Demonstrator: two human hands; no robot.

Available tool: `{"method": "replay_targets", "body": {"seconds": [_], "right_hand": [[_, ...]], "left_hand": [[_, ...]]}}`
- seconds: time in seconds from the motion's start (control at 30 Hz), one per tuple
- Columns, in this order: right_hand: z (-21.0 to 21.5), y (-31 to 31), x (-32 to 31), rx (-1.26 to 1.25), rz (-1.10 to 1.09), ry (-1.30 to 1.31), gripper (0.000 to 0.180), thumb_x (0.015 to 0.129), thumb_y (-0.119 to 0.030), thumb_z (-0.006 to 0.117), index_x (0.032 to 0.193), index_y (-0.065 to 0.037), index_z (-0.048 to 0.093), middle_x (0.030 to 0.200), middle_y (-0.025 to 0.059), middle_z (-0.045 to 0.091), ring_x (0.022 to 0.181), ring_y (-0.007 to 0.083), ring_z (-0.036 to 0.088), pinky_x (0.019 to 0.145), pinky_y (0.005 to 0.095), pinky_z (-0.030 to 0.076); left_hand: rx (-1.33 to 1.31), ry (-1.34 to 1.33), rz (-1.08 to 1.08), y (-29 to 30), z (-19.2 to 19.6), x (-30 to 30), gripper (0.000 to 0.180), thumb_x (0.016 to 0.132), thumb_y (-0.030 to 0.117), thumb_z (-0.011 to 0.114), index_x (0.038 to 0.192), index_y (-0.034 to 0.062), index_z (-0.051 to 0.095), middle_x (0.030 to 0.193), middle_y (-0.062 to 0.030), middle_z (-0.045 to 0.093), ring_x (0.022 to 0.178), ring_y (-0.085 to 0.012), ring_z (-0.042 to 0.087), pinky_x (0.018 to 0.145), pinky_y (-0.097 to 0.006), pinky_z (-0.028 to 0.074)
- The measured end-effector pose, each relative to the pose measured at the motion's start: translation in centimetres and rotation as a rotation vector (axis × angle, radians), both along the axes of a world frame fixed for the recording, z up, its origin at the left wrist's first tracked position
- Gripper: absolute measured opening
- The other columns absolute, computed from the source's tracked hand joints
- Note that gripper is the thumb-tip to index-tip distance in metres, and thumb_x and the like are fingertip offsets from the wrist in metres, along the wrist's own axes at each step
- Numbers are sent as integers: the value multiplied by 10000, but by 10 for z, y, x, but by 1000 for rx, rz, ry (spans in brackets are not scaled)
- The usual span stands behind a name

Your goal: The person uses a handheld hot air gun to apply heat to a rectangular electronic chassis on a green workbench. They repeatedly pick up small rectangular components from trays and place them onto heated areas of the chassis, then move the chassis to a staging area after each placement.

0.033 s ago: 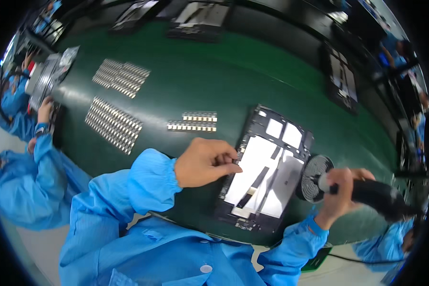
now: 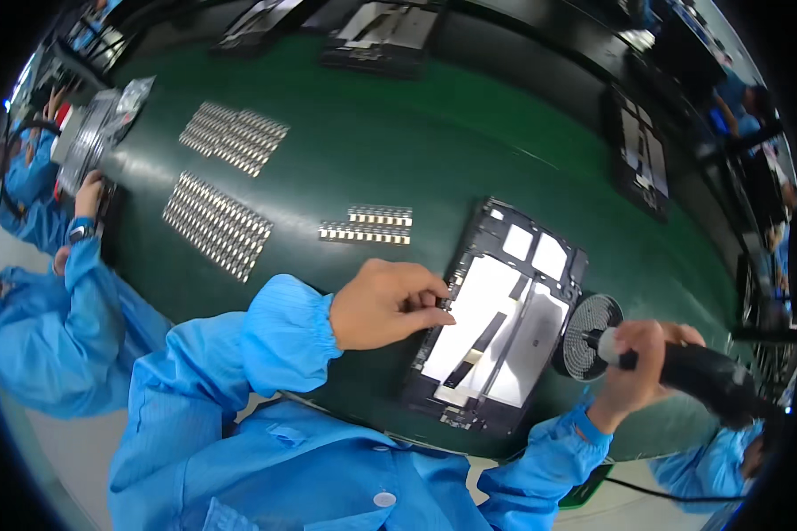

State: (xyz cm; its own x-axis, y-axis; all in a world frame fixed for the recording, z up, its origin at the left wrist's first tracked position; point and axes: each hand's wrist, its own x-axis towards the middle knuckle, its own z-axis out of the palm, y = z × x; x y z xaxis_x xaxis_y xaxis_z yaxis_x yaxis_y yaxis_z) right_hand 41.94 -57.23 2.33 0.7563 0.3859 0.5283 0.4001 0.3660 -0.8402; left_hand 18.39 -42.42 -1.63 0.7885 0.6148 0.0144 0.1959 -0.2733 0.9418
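A flat black tablet chassis [image 2: 514, 310] with white and silver inner panels lies tilted on the green bench, its insides facing up. At its left edge my left hand [image 2: 390, 305] has thumb and fingers drawn together in a pinch; whatever lies between the fingertips is too small to make out. To the right of the chassis, my right hand [image 2: 636, 367] grips a black handheld power tool [image 2: 708, 376] with a grey collar. Its front end meets a round perforated metal disc [image 2: 591, 336] beside the chassis; I cannot tell whether they are joined.
Strips of small metallic parts [image 2: 366, 226] lie left of the chassis, with two larger sheets of them [image 2: 217, 226] [image 2: 233, 137] further left. More open chassis [image 2: 383, 35] [image 2: 642, 150] sit at the back and right. A co-worker's hand [image 2: 88, 195] is at far left, near grey stacked material [image 2: 93, 133].
The whole view has shifted slightly, moving the bench things a little to the right in the picture. Both hands keep nearly the same pose and place.
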Motion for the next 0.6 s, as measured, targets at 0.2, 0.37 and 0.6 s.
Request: {"method": "replay_targets", "body": {"seconds": [0.2, 0.37, 0.6], "right_hand": [[37, 61, -61, 19, 379, 8, 425, 749, 15, 623, 1084, -28, 366, 597, 93, 567, 488, 171, 545, 531, 285, 479], [27, 106, -81, -36, 583, 126, 439, 739, 112, 640, 1062, -35, 383, 615, 101, 579, 522, 147, 574, 521, 262, 481], [14, 117, -81, -86, 578, 144, 400, 757, 99, 642, 1040, -39, 396, 608, 102, 576, 514, 157, 576, 523, 275, 494]], "left_hand": [[719, 36, -86, 3, -10, -13, 360, 767, 230, 700, 1090, 91, 622, 680, -40, 527, 550, -200, 560, 455, -313, 443], [672, 111, -110, 4, -5, -10, 378, 798, 321, 654, 1113, 116, 617, 709, -48, 577, 585, -224, 591, 466, -348, 458], [502, 87, -142, 13, -6, -11, 343, 805, 356, 638, 1051, 117, 658, 676, -70, 613, 594, -253, 607, 489, -369, 472]]}}
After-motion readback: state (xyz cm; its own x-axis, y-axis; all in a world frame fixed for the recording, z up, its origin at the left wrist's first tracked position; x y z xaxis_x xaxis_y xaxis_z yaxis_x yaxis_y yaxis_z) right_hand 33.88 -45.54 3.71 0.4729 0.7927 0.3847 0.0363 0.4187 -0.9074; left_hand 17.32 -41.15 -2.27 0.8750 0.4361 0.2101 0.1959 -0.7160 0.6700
